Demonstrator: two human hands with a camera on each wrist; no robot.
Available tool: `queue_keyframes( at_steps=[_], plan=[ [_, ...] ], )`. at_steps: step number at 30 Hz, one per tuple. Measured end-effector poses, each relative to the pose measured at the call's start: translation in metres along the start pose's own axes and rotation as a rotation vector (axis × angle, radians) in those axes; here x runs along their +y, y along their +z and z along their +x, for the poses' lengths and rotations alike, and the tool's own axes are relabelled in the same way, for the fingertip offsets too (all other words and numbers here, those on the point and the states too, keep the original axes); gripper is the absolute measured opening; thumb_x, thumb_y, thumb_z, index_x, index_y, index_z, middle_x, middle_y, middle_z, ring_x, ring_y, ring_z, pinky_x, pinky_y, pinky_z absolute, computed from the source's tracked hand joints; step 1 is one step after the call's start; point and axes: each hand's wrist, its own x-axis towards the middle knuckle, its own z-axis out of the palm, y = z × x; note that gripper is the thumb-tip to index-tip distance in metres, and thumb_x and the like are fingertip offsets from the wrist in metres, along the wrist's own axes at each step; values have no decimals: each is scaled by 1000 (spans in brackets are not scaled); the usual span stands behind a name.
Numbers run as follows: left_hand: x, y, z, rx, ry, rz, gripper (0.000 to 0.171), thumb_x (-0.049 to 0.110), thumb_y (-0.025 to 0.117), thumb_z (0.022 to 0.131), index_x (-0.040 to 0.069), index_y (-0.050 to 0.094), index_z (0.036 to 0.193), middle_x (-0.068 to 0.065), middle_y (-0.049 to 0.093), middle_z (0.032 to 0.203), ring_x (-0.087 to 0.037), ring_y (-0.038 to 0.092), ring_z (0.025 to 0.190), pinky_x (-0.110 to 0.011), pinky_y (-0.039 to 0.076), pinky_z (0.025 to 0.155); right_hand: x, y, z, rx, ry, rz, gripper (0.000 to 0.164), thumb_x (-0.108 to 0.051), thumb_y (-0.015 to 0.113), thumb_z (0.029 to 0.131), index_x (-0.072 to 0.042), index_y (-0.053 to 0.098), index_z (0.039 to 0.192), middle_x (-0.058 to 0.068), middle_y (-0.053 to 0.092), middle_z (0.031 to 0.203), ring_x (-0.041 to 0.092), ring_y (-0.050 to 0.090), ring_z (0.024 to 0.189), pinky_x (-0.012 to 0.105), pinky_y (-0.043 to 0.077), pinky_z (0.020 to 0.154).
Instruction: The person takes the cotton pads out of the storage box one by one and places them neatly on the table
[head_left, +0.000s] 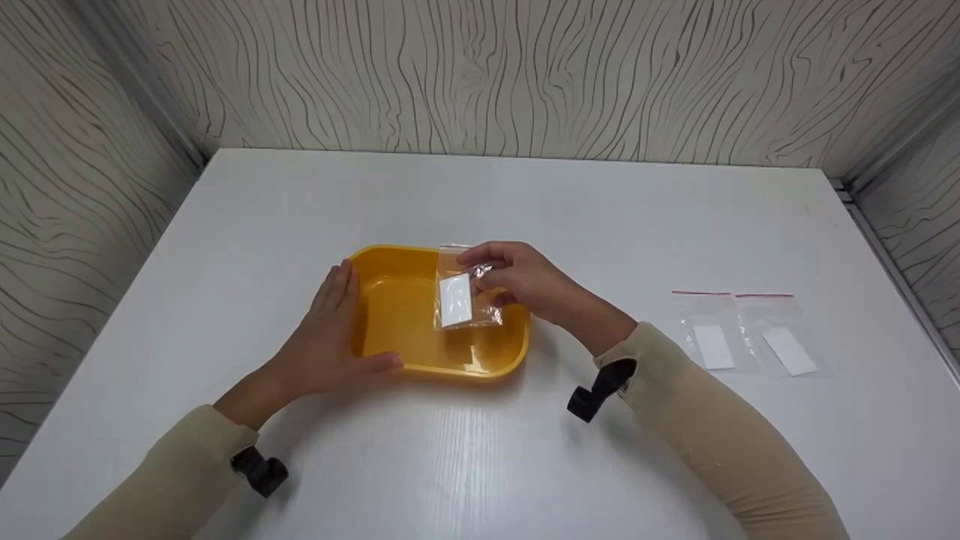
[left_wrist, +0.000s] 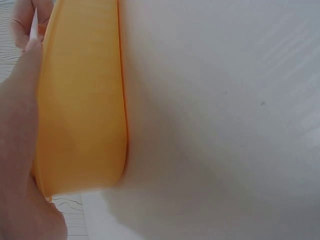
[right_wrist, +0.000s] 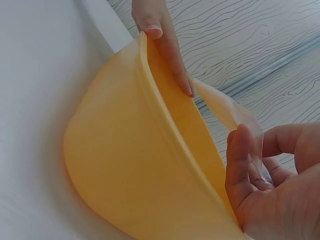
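Note:
A yellow plastic basin [head_left: 397,315] stands on the white table. My left hand [head_left: 322,337] rests against its left end with straight fingers, the thumb lying along the near rim. Over the right part of the basin, my right hand [head_left: 529,285] pinches a small clear zip bag [head_left: 455,300] that has a white rectangular piece inside. The bag hangs above the basin floor, as seen from the head. In the right wrist view, the thumb and fingertips [right_wrist: 240,145] hold the bag's side, and the bag [right_wrist: 225,107] stands over the rim.
Two more clear zip bags [head_left: 712,330] with red seal strips lie side by side on the table [head_left: 465,465] at the right, each with a white rectangle inside. A patterned wall [head_left: 480,82] closes off the back. Black wrist mounts [head_left: 259,472] stick out from both sleeves.

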Motion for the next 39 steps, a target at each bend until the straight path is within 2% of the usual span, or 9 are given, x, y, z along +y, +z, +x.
queue_keyframes(
  at_steps=[9, 19, 32, 39],
  plan=[
    [1, 0, 0, 1, -2, 3, 130, 61, 75, 81, -6, -4, 159, -21, -9, 168, -38, -9, 155, -58, 13, 122, 0, -5, -4, -3, -10, -7, 37, 1, 61, 94, -9, 65, 130, 6, 65, 129, 22, 61, 96, 24, 57, 75],
    [0, 0, 0, -5, -8, 9, 130, 63, 74, 82, -6, -4, 159, -21, -10, 169, -37, -10, 155, -57, 12, 123, -4, -11, -14, -17, -25, -29, 37, 0, 61, 94, -9, 66, 130, 8, 64, 129, 22, 61, 97, 22, 57, 73],
    [1, -1, 0, 9, 12, 0, 127, 64, 72, 83, -9, -1, 158, -24, -6, 168, -39, -8, 155, -56, 11, 124, 0, -26, -27, -35, -57, 0, 41, 3, 60, 92, -3, 63, 133, 8, 64, 130, 18, 60, 94, 21, 55, 70],
    [0, -1, 0, 8, 8, 8, 128, 64, 72, 83, -9, -2, 158, -24, -7, 168, -38, -8, 155, -55, 11, 124, 4, -33, -32, -17, -42, -6, 42, 4, 61, 93, -4, 63, 133, 7, 61, 135, 20, 59, 101, 23, 56, 74]
  ],
)
